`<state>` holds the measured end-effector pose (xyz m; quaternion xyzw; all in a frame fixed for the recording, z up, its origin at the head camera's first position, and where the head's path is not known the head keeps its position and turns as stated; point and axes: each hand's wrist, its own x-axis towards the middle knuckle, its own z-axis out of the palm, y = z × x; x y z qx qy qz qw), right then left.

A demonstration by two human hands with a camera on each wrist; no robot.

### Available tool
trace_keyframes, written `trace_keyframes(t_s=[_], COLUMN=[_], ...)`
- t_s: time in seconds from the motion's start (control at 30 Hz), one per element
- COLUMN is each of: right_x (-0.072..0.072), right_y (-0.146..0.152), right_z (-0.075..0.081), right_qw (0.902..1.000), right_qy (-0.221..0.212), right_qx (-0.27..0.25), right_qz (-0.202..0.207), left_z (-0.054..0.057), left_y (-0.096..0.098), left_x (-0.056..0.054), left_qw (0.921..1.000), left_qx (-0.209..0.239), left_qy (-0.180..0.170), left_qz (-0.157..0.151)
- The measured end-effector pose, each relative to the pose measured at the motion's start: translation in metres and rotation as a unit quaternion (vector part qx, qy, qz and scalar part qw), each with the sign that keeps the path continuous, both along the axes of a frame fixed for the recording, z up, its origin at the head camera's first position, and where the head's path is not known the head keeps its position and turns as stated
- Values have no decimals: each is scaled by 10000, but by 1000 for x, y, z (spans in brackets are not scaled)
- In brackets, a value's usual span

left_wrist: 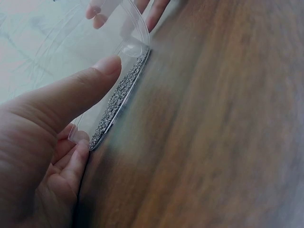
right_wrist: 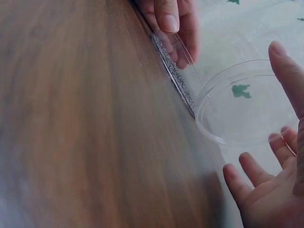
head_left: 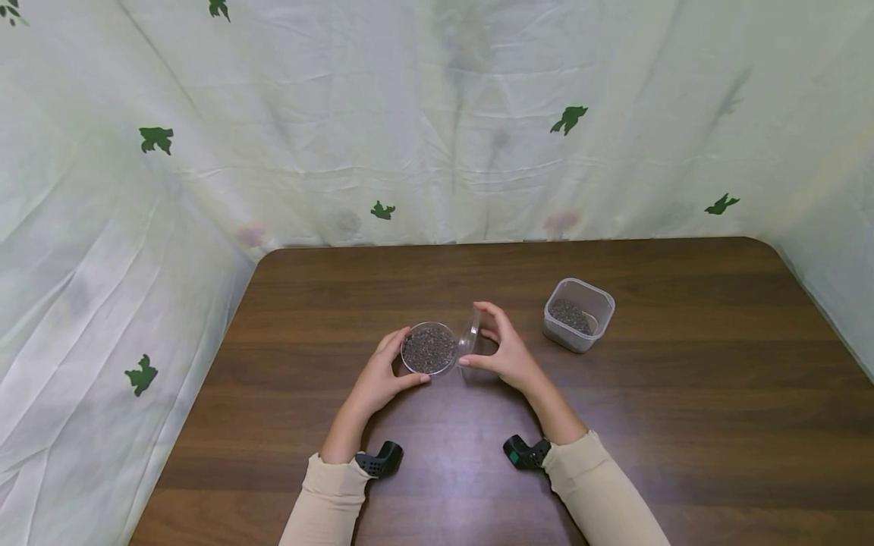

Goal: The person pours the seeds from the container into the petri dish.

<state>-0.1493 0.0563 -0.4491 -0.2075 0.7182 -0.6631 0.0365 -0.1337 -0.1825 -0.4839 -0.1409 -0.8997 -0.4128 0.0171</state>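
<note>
A clear round petri dish [head_left: 429, 350] full of small dark grey grains sits on the table, left of centre. My left hand [head_left: 375, 379] grips its rim, thumb at the near side and fingers round the far left side. To its right, my right hand [head_left: 508, 358] holds the clear petri dish lid [head_left: 470, 334] by its edges between thumb and fingers. The lid stands tilted nearly upright, close beside the dish's right edge. In the right wrist view the lid [right_wrist: 247, 114] is see-through, and the grains form a thin layer along the dish's bottom.
A clear plastic tub [head_left: 579, 315], partly filled with similar grey grains, stands to the right beyond my right hand. The brown wooden table [head_left: 683, 425] ends at the back against a pale curtain [head_left: 410, 114] with green leaf shapes.
</note>
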Motion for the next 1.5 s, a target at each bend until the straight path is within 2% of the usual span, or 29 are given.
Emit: trace_keyframes(t_s=[0.5, 0.77, 1.2, 1.5], right_x=[-5, -7, -7, -5], right_y=[-13, -17, -22, -25], right_z=[-6, -8, -7, -1], right_qw=[9990, 9977, 9983, 9991], right_qy=[-76, 57, 89, 221], right_qx=[-275, -403, -361, 217], right_qz=[350, 536, 458, 290], left_z=[-1, -1, 1, 2], left_y=[-1, -1, -2, -1], left_x=[0, 0, 0, 1], left_qw=[10000, 10000, 10000, 10000], left_qx=[-8, -34, -52, -21], left_qy=[19, 5, 2, -38], left_qz=[-14, -13, -34, -49])
